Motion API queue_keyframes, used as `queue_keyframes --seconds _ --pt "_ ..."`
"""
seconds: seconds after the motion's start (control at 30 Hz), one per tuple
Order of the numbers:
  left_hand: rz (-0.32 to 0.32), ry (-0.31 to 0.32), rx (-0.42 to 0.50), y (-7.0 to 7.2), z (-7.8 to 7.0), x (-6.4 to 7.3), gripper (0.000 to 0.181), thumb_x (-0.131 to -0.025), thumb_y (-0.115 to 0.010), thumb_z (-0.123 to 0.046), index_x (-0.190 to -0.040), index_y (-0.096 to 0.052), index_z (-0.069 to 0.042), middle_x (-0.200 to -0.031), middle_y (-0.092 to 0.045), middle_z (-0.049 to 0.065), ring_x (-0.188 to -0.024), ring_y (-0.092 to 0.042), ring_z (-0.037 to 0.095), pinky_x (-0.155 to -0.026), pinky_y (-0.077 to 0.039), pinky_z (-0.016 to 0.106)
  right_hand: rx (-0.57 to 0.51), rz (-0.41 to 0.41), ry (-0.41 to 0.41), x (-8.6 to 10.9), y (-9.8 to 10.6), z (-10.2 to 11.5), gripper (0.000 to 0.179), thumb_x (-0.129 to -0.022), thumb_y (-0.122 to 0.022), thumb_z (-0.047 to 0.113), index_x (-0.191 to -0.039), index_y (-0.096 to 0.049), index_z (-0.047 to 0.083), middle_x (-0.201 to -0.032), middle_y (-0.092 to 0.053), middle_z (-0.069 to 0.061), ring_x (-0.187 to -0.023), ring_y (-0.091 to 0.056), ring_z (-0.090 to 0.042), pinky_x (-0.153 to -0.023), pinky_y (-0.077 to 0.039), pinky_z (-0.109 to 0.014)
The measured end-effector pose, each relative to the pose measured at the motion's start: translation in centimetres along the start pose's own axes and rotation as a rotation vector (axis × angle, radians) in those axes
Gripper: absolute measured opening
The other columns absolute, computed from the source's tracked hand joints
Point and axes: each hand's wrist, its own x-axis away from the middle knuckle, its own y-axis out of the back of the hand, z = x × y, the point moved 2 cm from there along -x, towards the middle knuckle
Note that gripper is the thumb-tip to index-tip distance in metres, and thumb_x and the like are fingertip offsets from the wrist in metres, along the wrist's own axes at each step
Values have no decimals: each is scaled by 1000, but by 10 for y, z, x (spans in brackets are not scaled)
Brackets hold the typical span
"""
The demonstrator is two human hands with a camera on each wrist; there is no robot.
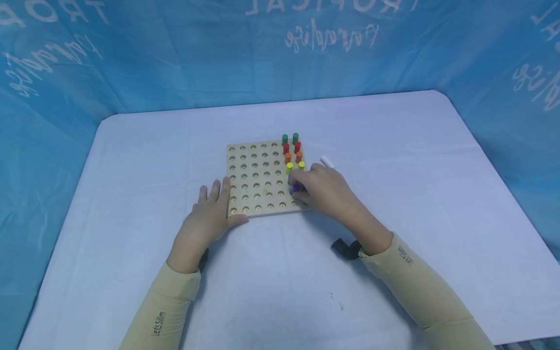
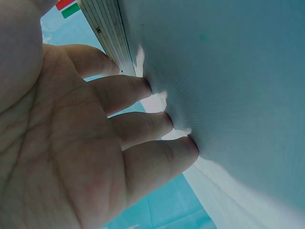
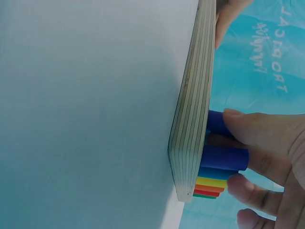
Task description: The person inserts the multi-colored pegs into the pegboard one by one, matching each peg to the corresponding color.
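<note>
A square wooden pegboard (image 1: pixel 258 194) with rows of round holes lies on the table. Along its right side stand pairs of green, red (image 1: pixel 297 147), orange and yellow pegs (image 1: pixel 289 168); a blue peg (image 3: pixel 217 173) shows beyond them. My right hand (image 1: pixel 325 192) pinches a purple peg (image 3: pixel 217 123) between thumb and index finger, its lower end at the board's surface. Beside it another purple peg (image 3: pixel 224 157) stands upright in the board. My left hand (image 1: pixel 207 216) rests at the board's left edge, thumb on the near corner, other fingertips on the cloth.
A white cylinder (image 1: pixel 326 162) lies on the table beyond my right hand. White cloth (image 1: pixel 420 160) covers the table, and a blue printed curtain (image 1: pixel 210 58) hangs around the back and sides. Dark wrist-camera parts (image 1: pixel 345 249) show under my right wrist.
</note>
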Motion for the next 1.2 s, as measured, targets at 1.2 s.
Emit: queue_keyframes --seconds 1.2 --pt "4 7 -8 1 -4 3 102 -93 -61 -51 -159 0 -3 -163 -1 29 -149 4 53 -117 -15 70 -41 167 -417 -8 12 -80 62 -93 -68 32 -148 -43 19 -109 -68 -11 -99 -63 -29 -83 -52 -46"
